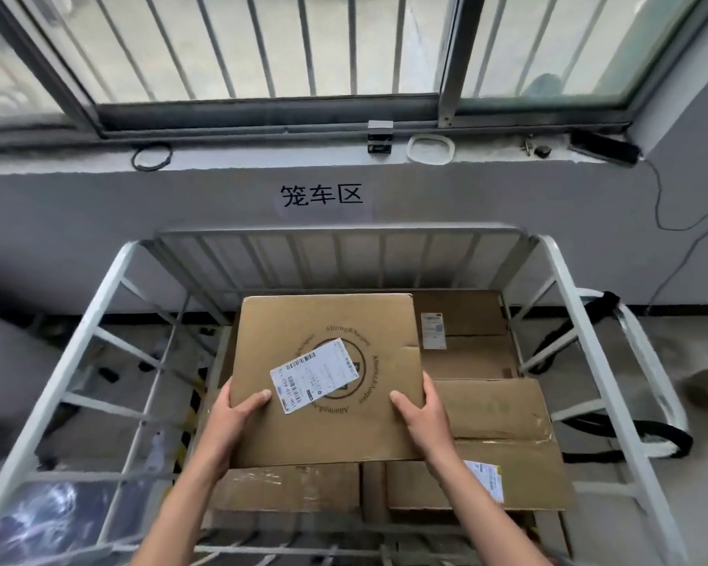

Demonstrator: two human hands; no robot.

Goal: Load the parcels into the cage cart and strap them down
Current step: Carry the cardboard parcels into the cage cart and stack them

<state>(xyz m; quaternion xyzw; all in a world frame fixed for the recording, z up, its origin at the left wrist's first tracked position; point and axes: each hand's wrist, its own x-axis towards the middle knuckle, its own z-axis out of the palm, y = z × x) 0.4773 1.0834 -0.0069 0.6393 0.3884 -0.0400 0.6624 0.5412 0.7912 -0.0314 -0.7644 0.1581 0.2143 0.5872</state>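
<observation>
Two hands, left hand (238, 410) and right hand (419, 410), grip the near corners of a cardboard box (328, 381) lying atop other boxes (499, 406) inside the white cage cart (99, 320). Straps (630, 426) hang on its right side; a window sill (262, 155) lies beyond.

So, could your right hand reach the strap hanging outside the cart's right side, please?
Probably not yet: the right hand is gripping the top box, and the cart rail stands before the strap.
</observation>
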